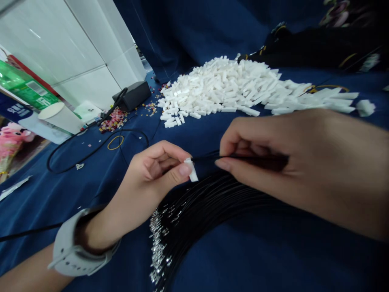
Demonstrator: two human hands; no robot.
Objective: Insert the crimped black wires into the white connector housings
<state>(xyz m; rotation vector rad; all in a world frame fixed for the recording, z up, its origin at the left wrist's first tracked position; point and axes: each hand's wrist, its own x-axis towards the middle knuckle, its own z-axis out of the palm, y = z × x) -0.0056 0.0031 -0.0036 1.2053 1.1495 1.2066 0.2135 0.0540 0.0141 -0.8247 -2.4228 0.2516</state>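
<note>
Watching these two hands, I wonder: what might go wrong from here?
The small white piece is pinched between the left hand's thumb and finger, so it might slip.
The black wiring held by the right hand looks thin and might bend if pushed.
The bundle of black wires lies close below, so a hand might disturb its metal tips.

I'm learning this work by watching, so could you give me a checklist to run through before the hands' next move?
1. Left hand has a grip on the white piece: ok, pinched at thumb and finger.
2. Right hand holds the black wiring: ok.
3. Wiring fully seated in the piece: cannot tell, too small.
4. Silver tips of the loose bundle gathered toward one end: ok.
5. Blue cloth free of stray items: not ok, a yellow band lies there.
</note>
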